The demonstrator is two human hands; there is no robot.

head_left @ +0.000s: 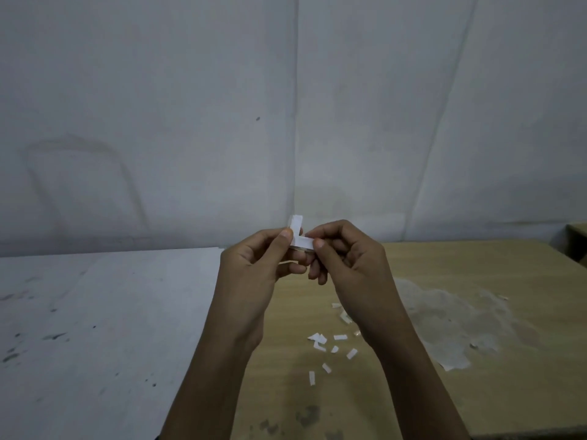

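Note:
A small white paper strip [300,235], bent into an L shape, is held up in front of me above the table. My left hand [254,265] pinches its left part between thumb and fingers, with one end sticking up. My right hand [346,258] pinches its right end with thumb and forefinger. Both hands have curled fingers and nearly touch each other. The strip's lower part is hidden behind the fingers.
Several small white paper scraps [330,344] lie on the wooden table [476,392] below my hands. A pale rough patch [451,319] marks the table's right side. A white stained board [95,328] covers the left. A grey wall [286,106] stands close behind.

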